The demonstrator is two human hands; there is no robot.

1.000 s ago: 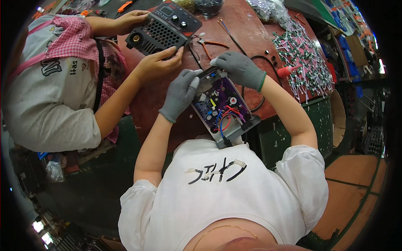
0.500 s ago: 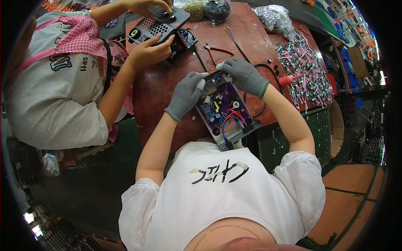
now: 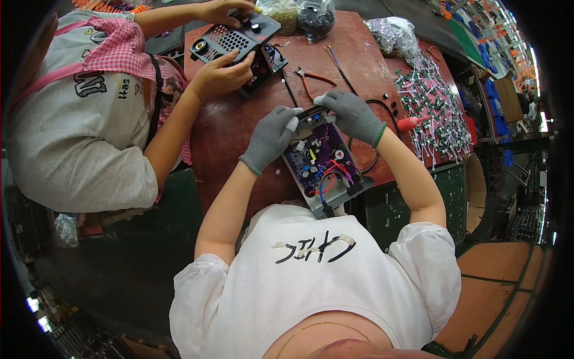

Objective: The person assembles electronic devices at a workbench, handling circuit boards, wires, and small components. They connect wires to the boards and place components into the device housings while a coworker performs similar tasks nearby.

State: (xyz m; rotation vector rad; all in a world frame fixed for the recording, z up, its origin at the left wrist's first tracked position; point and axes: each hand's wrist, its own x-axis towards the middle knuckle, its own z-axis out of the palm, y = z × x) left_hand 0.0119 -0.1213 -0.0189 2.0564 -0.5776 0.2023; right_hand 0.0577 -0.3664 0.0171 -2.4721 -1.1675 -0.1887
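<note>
An open metal chassis lies at the table's near edge, close to my white shirt. Inside it sits a purple circuit board, with red and blue wires looping over its near end. My left hand, in a grey glove, grips the left part of the chassis's far end panel. At the right part of that same panel, my gloved right hand holds on with thumb and fingers closed. What the fingertips press on behind the panel is hidden. Orange-handled cutters lie just beyond the panel.
To the left, a co-worker's hands hold a black perforated metal case. Bagged parts stand at the back. On the right are a black cable, a red bottle and a heap of small white-wired parts.
The view has shifted slightly, so the table sits a little lower in the picture. Both my hands stay on the chassis's far panel.
</note>
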